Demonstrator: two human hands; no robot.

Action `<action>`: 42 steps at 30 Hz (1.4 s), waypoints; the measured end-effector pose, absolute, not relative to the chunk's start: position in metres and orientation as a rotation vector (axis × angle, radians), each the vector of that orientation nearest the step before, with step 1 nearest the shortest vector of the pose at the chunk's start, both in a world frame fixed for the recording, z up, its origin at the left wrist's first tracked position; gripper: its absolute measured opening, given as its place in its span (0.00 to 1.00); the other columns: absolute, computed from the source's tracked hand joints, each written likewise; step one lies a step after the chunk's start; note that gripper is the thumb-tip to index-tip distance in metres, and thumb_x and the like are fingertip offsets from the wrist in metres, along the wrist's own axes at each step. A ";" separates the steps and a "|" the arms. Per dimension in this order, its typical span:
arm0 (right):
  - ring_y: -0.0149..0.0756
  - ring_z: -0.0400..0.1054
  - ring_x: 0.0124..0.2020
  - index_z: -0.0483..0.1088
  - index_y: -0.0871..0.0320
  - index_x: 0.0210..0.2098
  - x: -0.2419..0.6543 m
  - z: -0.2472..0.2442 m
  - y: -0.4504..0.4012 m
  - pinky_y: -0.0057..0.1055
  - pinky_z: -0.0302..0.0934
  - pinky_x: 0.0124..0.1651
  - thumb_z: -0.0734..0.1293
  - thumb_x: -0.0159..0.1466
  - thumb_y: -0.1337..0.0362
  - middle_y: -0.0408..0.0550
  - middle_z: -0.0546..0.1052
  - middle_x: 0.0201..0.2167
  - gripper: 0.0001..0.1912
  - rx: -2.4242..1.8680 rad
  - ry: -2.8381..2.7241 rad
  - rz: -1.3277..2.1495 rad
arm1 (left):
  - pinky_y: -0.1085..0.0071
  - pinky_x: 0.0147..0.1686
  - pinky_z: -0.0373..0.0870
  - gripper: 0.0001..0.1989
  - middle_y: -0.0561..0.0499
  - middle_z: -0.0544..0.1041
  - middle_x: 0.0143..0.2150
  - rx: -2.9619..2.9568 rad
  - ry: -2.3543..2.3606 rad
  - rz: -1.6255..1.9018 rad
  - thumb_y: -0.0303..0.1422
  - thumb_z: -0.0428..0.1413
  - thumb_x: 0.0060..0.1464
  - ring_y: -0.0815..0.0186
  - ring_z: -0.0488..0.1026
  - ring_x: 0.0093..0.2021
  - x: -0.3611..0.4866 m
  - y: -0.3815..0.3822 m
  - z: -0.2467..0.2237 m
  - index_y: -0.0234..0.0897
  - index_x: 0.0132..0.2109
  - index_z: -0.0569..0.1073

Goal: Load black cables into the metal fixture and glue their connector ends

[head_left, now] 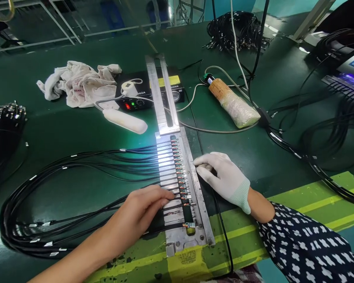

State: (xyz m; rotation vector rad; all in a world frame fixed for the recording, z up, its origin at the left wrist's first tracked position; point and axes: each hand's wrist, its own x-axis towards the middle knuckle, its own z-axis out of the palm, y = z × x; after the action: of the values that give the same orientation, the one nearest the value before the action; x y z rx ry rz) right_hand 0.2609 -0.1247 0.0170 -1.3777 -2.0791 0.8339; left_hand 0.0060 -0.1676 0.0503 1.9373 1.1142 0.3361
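Observation:
A long metal jig [169, 238] lies in front of me, with a row of slots holding black cables [135, 159] side by side. Small metal connectors [189, 225] at the cable ends sit along its right part. My bare left hand [146, 204] reaches in from the left, thumb and forefinger closed on one cable at a lower slot. On the other side, my white-gloved right hand [222, 177] rests with curled fingers, its forefinger and thumb tips against the jig's right edge. Whatever lies inside those curled fingers is hidden. The cables loop away to the left in a bundle.
Behind the jig stands a black control box [138, 103] with lit switches. Near it are a white cloth [82, 84], a white oblong piece [125, 120] on a cord, and a plastic-wrapped handle [234, 104]. Cable bundles [238, 29] lie at the back, left and right.

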 end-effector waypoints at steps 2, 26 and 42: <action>0.34 0.68 0.36 0.71 0.50 0.41 0.261 0.017 -0.125 0.38 0.52 0.53 0.64 0.66 0.68 0.36 0.73 0.29 0.07 -1.376 -2.077 0.839 | 0.77 0.40 0.68 0.10 0.54 0.76 0.41 1.954 1.110 0.340 0.29 0.48 0.65 0.70 0.74 0.41 0.006 -0.168 0.051 0.43 0.46 0.73; 0.37 0.68 0.40 0.72 0.50 0.42 0.261 0.018 -0.124 0.40 0.53 0.53 0.63 0.66 0.67 0.39 0.75 0.31 0.07 -1.382 -2.091 0.827 | 0.56 0.51 0.54 0.23 0.43 0.72 0.48 2.728 1.377 0.412 0.19 0.44 0.60 0.56 0.65 0.50 0.003 -0.220 0.025 0.39 0.58 0.69; 0.36 0.68 0.37 0.72 0.51 0.42 0.262 0.018 -0.124 0.39 0.54 0.51 0.63 0.66 0.66 0.39 0.75 0.30 0.07 -1.375 -2.097 0.849 | 0.66 0.45 0.65 0.11 0.46 0.73 0.44 2.580 1.337 0.547 0.22 0.50 0.61 0.63 0.68 0.44 -0.016 -0.209 0.027 0.34 0.50 0.68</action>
State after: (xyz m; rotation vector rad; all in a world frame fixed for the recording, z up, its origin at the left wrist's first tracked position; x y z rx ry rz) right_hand 0.2619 -0.1242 0.0180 -1.3750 -2.0969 0.8490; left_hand -0.0156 -0.2089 0.0265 2.5803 1.3373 0.5471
